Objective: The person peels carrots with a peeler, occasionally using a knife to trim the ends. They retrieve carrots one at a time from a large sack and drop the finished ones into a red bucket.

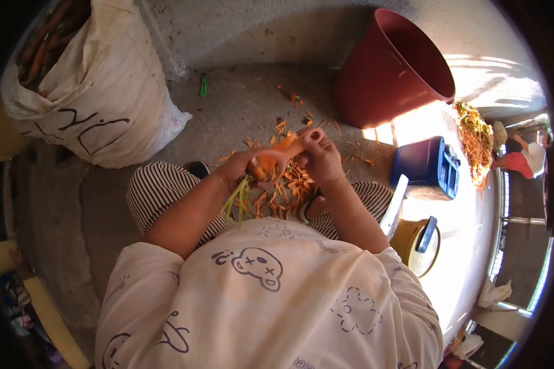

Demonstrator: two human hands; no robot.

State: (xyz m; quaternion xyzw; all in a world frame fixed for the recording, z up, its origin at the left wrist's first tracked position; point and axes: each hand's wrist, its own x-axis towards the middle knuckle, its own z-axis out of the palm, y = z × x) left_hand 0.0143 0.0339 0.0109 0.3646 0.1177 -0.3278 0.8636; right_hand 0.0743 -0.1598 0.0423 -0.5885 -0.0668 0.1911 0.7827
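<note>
My left hand (245, 167) is closed around the thick end of a carrot (263, 170), whose cut green stems (239, 198) hang toward my lap. My right hand (321, 161) has its fingers wrapped on a pale orange peeler (297, 146) with a hole in its handle end. The peeler lies across the carrot, and its blade is hard to make out. Orange peelings (295, 187) lie heaped on the floor below both hands, between my feet.
A white sack (114, 92) of carrots stands at left. A small green tool (203, 85) lies on the floor. At right are a maroon bin (375, 74), a blue jerrycan (418, 166), a yellow container (406, 240) and a peelings heap (472, 138). Another person (526, 157) is at far right.
</note>
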